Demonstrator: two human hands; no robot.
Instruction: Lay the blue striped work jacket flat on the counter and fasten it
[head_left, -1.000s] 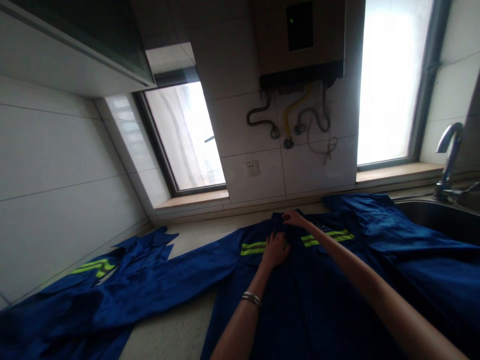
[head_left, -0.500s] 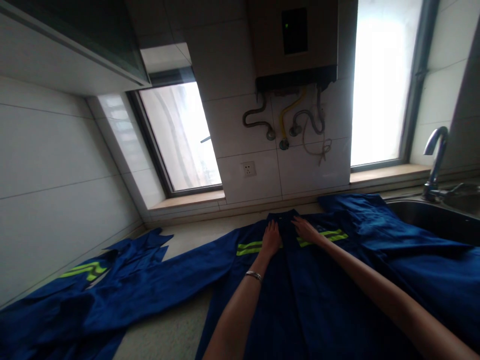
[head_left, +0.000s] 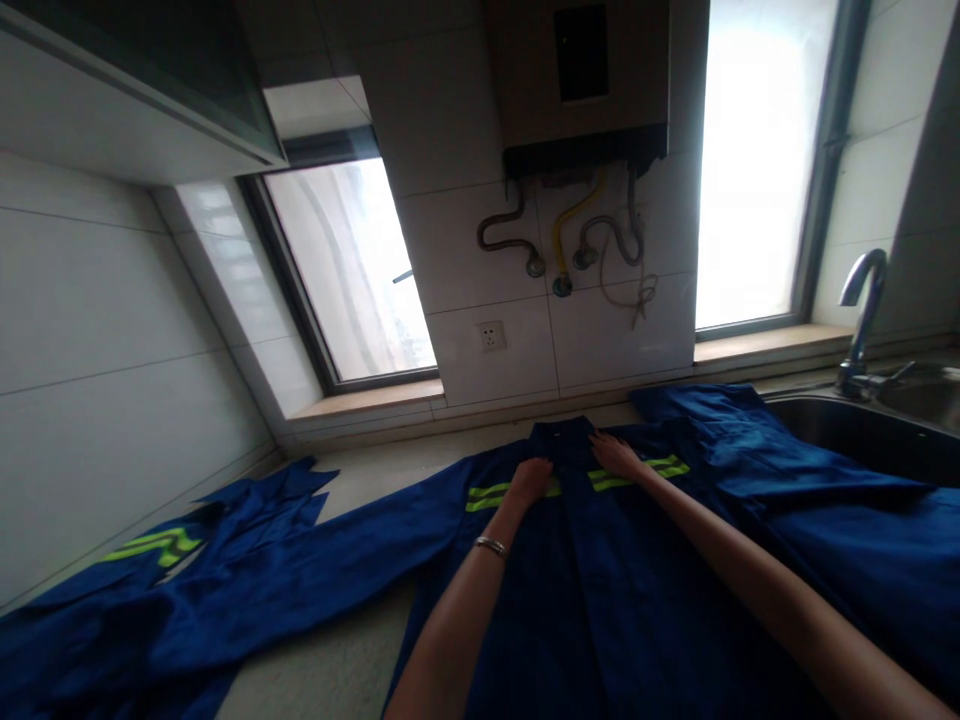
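Kitchen counter [head_left: 352, 655] under tiled walls: my blue work jacket [head_left: 600, 600] lies spread flat across it, one sleeve trailing left. Since a second ago my left hand [head_left: 531, 476] and right hand [head_left: 615, 455] have parted from the collar — both now rest open, palms down, on the yellow-green reflective stripes [head_left: 495, 494], gripping nothing. No readable writing or brand anywhere — not even on the water heater [head_left: 577, 80].

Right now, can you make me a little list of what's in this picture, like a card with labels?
place: kitchen counter under two windows
main thing: blue jacket with yellow-green stripes, spread flat on the counter
left hand: resting on the jacket, on the left stripe
right hand: flat on the jacket, by the right stripe
wrist: bracelet on the left arm
sleeve: stretched out to the left
far right: sink and tap
wall: heater with hoses, socket below
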